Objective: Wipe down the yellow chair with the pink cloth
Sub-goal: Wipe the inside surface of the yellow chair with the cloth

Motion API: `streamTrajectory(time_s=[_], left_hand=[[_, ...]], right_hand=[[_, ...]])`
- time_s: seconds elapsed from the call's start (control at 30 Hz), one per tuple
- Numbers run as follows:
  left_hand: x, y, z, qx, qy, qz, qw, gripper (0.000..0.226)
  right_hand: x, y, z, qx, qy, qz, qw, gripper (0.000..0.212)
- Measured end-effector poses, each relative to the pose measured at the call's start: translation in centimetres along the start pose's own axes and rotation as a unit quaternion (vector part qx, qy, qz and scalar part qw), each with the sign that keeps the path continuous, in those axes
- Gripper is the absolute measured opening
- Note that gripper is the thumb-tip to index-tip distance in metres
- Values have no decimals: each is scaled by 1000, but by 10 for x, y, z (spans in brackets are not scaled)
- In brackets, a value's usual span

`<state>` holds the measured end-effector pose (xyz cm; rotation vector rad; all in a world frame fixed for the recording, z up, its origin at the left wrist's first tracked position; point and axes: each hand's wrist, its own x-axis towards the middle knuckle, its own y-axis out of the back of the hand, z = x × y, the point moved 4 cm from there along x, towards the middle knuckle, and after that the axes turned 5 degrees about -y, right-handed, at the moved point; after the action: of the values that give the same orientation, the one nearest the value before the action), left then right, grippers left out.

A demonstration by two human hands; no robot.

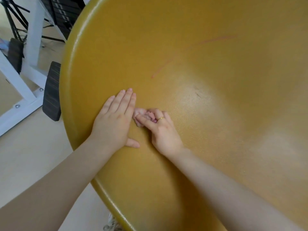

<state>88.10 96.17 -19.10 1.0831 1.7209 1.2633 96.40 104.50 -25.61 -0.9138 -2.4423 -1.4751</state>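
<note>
Filling most of the view, the yellow chair (208, 97) presents a broad, curved mustard shell with a fine pebbled grain, a glossy rounded rim and a bright glare patch near its middle. A faint reddish streak (180, 54) arcs across the shell above that glare, with a small dark scuff beside the patch. The pink cloth (139, 114), bunched small, sits on the shell close to the left rim. The right hand (162, 130) grips it, fingers curled round the wad; a gold ring shows on one finger. The left hand (115, 120) lies flat on the shell just beside the cloth, fingers straight and together, possibly touching it. White frame legs (25, 90) stand beyond the rim.
</note>
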Motion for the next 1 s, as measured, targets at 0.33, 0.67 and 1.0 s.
streamTrajectory(time_s=[0.33,0.67,1.0], left_hand=[[41,24,-5,17,43,76,996,121],[55,26,-5,63,41,19,997,127],[36,56,-39,68,-5,134,989,63]], right_hand=[[30,83,129,-167,-269,173,932,63],[-14,10,30,-90,-142,72,983,54],[52,0,-11,11,-12,115,993,47]])
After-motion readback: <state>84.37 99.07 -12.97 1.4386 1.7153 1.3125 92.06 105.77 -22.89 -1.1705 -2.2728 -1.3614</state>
